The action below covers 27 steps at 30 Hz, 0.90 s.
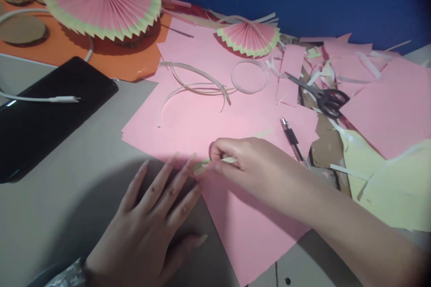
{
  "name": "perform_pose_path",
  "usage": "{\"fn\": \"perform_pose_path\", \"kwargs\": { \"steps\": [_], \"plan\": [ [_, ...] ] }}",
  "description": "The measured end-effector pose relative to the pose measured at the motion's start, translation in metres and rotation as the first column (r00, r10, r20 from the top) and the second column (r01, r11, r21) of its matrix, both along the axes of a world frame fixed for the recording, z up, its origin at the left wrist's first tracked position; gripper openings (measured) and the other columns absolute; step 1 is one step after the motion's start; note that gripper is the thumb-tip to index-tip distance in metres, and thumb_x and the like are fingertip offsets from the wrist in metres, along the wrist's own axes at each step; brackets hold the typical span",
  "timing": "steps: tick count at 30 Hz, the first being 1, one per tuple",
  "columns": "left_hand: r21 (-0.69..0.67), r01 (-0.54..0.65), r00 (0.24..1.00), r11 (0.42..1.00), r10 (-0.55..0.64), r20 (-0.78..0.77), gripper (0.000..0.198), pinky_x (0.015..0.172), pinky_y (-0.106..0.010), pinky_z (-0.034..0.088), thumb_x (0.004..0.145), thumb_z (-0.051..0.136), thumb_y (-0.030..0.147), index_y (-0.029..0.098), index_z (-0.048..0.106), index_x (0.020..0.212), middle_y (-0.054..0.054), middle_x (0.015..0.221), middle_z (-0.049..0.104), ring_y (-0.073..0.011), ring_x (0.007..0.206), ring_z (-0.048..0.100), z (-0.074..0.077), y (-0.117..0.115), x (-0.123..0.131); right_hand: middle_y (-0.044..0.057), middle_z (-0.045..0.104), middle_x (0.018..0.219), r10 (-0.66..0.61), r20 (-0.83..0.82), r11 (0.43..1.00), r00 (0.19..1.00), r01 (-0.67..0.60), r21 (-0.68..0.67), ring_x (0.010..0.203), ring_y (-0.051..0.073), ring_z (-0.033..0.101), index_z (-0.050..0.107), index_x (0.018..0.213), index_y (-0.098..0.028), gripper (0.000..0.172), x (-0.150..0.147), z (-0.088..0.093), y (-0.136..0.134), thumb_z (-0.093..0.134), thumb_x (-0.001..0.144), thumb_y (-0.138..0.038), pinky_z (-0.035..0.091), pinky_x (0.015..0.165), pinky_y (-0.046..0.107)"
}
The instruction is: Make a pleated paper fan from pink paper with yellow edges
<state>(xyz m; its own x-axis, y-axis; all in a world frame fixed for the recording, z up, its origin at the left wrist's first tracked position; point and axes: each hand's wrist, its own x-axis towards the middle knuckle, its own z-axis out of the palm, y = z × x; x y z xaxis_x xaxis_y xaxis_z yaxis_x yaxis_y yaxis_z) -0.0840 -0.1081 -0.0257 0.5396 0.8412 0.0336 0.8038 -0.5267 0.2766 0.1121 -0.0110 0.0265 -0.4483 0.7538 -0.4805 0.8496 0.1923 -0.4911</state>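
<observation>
Near the front of the counter (67, 188), the right hand (249, 166) reaches in from the right with its grip pinched shut on a thin pale paper strip (230, 160), thumb and fingertips closed around it just above the lower edge of the big pink sheet (202, 116). The strip lies low over that sheet, and its left end pokes out toward the left hand (155, 224). That hand lies flat and released, its fingers spread. It holds nothing, and its fingertips rest at the pink sheet's edge just beside the strip's end. A black pen (292, 138) lies on the pink sheet just beyond the right hand, and black-handled scissors (323, 96) sit farther back among pink and white offcuts. Loose curled strips (195, 85) and a paper ring (249, 76) rest on the middle of the sheet. Behind them is a small pleated fan (251, 36) in pink with a yellow-green zigzag rim. A larger fan (101, 4) of the same make stands at the far left over an orange sheet (124, 60). To the left, a dark phone (43, 116) lies on the counter with a white cable (50, 98) across it. Pale yellow paper (387, 179) lies at the right, past the forearm.
</observation>
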Motion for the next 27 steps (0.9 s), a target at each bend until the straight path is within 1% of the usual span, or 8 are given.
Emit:
{"fn": "perform_pose_path", "kwargs": {
  "steps": [6,15,23,27],
  "plan": [
    [-0.004,0.004,1.0,1.0,-0.004,-0.008,0.064,0.114,-0.045,0.006,0.081,0.045,0.059,0.025,0.041,0.136,0.001,0.148,0.027,-0.0242,0.135,0.029,-0.0005,0.0008,0.0002,-0.005,0.051,0.061,-0.004,0.014,1.0,1.0,0.004,-0.003,0.054,0.009,0.042,0.051,0.072,-0.021,0.018,-0.0012,0.0011,0.0006,0.048,0.086,-0.032,0.022,0.047,0.021],
    [0.004,0.007,1.0,1.0,-0.007,-0.009,0.065,0.113,-0.046,0.006,0.081,0.045,0.059,0.024,0.041,0.136,0.0,0.148,0.028,-0.0253,0.135,0.03,0.0002,-0.0003,-0.0006,-0.005,0.049,0.059,-0.031,-0.003,1.0,1.0,0.031,0.001,0.051,0.009,0.04,0.053,0.072,-0.021,0.018,-0.0011,-0.0003,-0.002,0.049,0.086,-0.031,0.021,0.048,0.023],
    [0.001,0.016,1.0,1.0,-0.016,-0.004,0.065,0.114,-0.046,0.006,0.081,0.045,0.059,0.024,0.041,0.135,0.001,0.148,0.028,-0.0247,0.135,0.029,-0.0001,0.0001,-0.0008,-0.006,0.049,0.058,-0.024,-0.01,1.0,1.0,0.024,0.013,0.052,0.008,0.041,0.051,0.072,-0.022,0.017,0.0007,-0.0035,-0.0022,0.05,0.086,-0.033,0.022,0.047,0.022],
    [-0.007,0.007,1.0,1.0,-0.007,-0.013,0.067,0.113,-0.046,0.006,0.082,0.045,0.059,0.023,0.038,0.137,0.0,0.149,0.027,-0.0246,0.136,0.026,0.0007,-0.0005,-0.0012,-0.006,0.049,0.059,-0.013,-0.01,1.0,1.0,0.013,0.006,0.052,0.008,0.041,0.052,0.073,-0.022,0.017,0.0005,-0.0023,-0.0016,0.049,0.086,-0.032,0.022,0.048,0.022]
  ]
}}
